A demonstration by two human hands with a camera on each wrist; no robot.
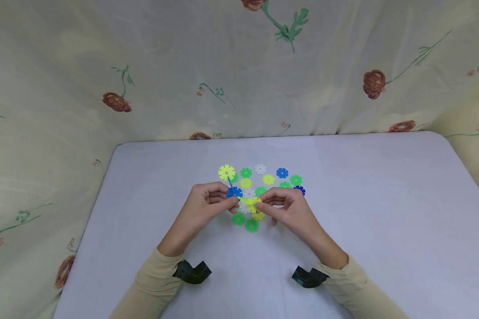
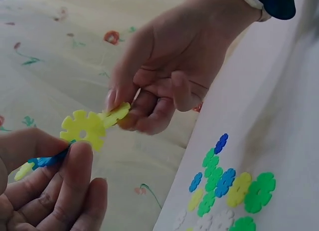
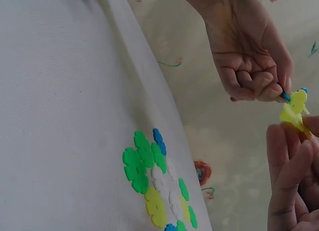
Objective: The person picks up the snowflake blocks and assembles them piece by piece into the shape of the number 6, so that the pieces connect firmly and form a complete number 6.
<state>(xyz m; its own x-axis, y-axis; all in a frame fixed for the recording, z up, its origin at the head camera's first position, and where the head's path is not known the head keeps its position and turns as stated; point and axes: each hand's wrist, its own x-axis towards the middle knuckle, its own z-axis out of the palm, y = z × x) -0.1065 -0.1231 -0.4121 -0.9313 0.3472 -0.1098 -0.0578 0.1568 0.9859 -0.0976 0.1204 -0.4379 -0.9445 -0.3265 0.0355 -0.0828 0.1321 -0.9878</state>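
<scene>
My left hand [image 1: 207, 201] pinches a blue notched plastic disc [image 1: 234, 192] between thumb and fingers. A yellow disc [image 1: 226, 172] stands beyond it, linked by another blue disc seen edge-on. On the side toward my right hand [image 1: 291, 208], a yellow notched disc [image 2: 75, 125] faces the left wrist view. Thumb and fingertips of the right hand grip a further yellow disc [image 2: 118, 114], which meets that one at its edge. Both hands are raised over the table. In the right wrist view the yellow pieces [image 3: 294, 111] overlap between the hands.
Loose discs lie flat under and beyond the hands: green [image 1: 252, 225], white [image 1: 260, 169], yellow [image 1: 268, 179], blue [image 1: 282, 173] and a dark blue one [image 1: 300, 190]. They rest on a white-covered table [image 1: 383, 221]. Behind hangs a flowered curtain [image 1: 239, 66].
</scene>
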